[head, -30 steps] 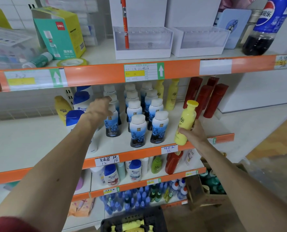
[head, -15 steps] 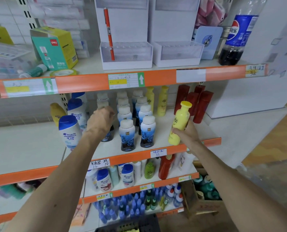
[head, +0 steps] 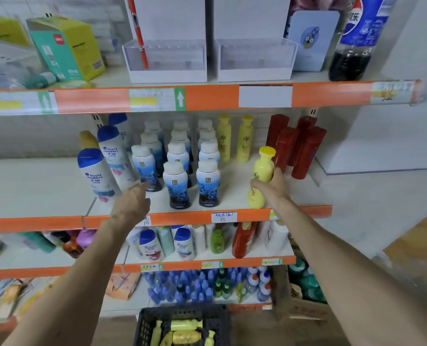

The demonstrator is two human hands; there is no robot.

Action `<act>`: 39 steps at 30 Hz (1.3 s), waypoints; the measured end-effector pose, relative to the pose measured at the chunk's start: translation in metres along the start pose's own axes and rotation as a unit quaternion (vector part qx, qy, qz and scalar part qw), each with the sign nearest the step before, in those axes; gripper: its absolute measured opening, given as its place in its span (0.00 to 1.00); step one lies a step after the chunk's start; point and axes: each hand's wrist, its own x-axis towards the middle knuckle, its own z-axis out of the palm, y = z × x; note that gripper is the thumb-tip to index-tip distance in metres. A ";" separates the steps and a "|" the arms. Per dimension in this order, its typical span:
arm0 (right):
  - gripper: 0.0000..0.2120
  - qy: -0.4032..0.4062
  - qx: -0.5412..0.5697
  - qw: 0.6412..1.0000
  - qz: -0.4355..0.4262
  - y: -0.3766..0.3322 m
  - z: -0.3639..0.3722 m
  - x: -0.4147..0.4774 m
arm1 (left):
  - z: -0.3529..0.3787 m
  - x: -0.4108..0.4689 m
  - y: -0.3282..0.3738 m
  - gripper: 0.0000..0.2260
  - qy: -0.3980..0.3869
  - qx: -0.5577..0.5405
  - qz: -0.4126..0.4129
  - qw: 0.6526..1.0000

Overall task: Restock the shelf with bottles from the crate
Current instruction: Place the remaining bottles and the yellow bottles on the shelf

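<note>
Setting a yellow bottle down at the front edge of the middle shelf

Taking the held yellow bottle (head: 261,179) as the landmark: well to its left, the left hand (head: 132,203) reaches toward the blue-and-white bottles (head: 176,184) with loose, part-curled fingers, gripping nothing. The right hand (head: 273,187) is closed around the bottle's lower body from the right, and the base looks at or just above the shelf (head: 234,196), near its orange lip. Behind and slightly left stand two matching yellow bottles (head: 233,138); red bottles (head: 299,146) are close on the right. Below, in the black crate (head: 182,325), more yellow bottles lie flat. Best, I judge, to keep it upright, slide it back in line with its pair, clear of the red ones, and release only once the base sits flat.
</note>
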 end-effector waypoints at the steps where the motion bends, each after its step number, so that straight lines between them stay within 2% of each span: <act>1: 0.25 -0.004 -0.003 1.000 -0.005 0.001 -0.001 0.002 | 0.003 -0.008 0.001 0.22 -0.004 0.005 -0.005 1.000; 10: 0.25 -0.018 0.022 1.000 0.003 -0.004 -0.003 0.006 | 0.021 -0.041 -0.002 0.20 -0.051 -0.008 -0.015 0.999; 25: 0.22 -0.064 -0.002 0.998 -0.018 -0.003 0.038 0.095 | 0.040 0.011 -0.009 0.18 -0.001 -0.036 -0.047 0.998; 31: 0.21 -0.083 0.028 0.996 -0.028 -0.006 0.065 0.130 | 0.054 0.021 -0.014 0.18 0.009 -0.052 -0.045 0.998; 39: 0.27 -0.132 0.007 0.990 -0.043 -0.001 0.068 0.136 | 0.062 0.028 -0.016 0.23 0.009 -0.052 -0.057 0.997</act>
